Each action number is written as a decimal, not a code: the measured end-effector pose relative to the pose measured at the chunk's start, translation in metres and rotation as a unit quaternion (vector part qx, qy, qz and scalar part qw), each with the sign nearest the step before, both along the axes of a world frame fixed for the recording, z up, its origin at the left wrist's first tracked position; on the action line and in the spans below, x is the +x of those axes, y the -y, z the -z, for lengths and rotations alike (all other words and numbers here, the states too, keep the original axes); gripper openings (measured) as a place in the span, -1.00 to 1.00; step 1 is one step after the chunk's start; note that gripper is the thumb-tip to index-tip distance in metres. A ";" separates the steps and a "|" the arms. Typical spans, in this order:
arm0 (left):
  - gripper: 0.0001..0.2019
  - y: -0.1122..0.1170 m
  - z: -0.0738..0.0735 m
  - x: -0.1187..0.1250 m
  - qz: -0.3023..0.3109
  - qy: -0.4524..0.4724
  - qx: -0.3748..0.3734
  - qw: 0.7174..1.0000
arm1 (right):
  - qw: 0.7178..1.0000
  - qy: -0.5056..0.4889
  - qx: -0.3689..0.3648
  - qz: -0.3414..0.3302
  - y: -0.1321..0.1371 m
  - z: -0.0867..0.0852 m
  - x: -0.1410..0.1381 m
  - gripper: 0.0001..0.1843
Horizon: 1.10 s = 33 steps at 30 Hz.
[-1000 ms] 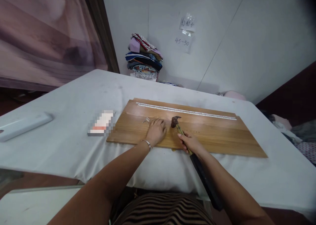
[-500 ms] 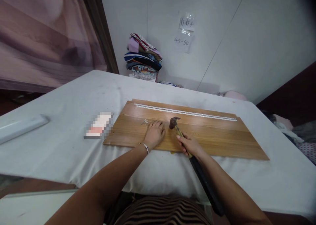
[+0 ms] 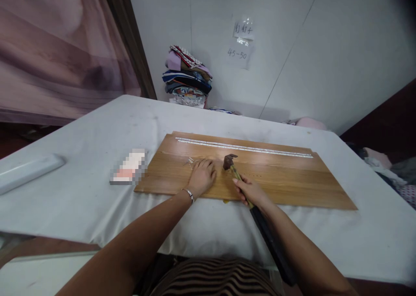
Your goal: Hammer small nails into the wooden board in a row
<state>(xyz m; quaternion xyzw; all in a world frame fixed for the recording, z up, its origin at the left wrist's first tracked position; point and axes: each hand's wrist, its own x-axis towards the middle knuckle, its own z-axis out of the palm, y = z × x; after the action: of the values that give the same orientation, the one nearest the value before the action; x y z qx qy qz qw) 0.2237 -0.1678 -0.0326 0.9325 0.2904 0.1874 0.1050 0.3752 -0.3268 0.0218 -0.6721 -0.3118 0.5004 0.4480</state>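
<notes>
A brown wooden board [image 3: 286, 181] lies flat before me. My left hand [image 3: 203, 174] rests on it palm down with its fingers stretched out, just right of several loose nails [image 3: 190, 161]. My right hand [image 3: 250, 190] is wrapped round the upper handle of a claw hammer [image 3: 235, 171], whose rusty head is low over the middle of the board; I cannot tell if it touches the wood. The hammer's black grip runs back under my right forearm. Right of the hammer head, a row of small dark marks [image 3: 256, 175] shows on the board.
Two pale measuring strips [image 3: 243, 147] run along the board's far side. A pixelated flat object [image 3: 129, 168] lies left of the board on the white-covered table [image 3: 81, 157]. A white rounded object [image 3: 32, 170] is farther left. Folded clothes [image 3: 187, 77] are stacked by the wall.
The view has shifted very slightly. Both hands, the hammer and the nails hold nearly the same places on the board.
</notes>
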 end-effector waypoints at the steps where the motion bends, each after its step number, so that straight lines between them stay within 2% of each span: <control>1: -0.73 0.000 0.000 0.000 -0.001 -0.002 -0.001 1.000 | 1.000 -0.001 0.001 0.000 0.000 0.001 0.000 -0.53; 6: -0.74 0.000 -0.002 -0.001 -0.003 -0.011 0.000 1.000 | 1.000 -0.009 0.013 0.004 -0.001 0.005 -0.001 -0.51; 17: -0.76 -0.001 0.001 0.000 -0.004 -0.007 0.006 1.000 | 1.000 0.002 0.014 -0.005 -0.003 -0.001 0.001 -0.49; 28: -0.83 0.000 0.004 0.001 0.001 -0.004 0.011 1.000 | 1.000 -0.008 0.022 0.003 -0.001 0.013 0.000 -0.48; 33: -0.78 -0.001 0.009 0.002 0.023 -0.002 0.014 1.000 | 1.000 -0.004 0.019 -0.004 0.000 0.014 0.001 -0.49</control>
<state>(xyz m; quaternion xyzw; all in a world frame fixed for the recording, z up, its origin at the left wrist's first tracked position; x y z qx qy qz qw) 0.2259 -0.1670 -0.0411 0.9409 0.2660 0.1869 0.0953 0.3766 -0.3267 0.0075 -0.6603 -0.3221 0.4986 0.4601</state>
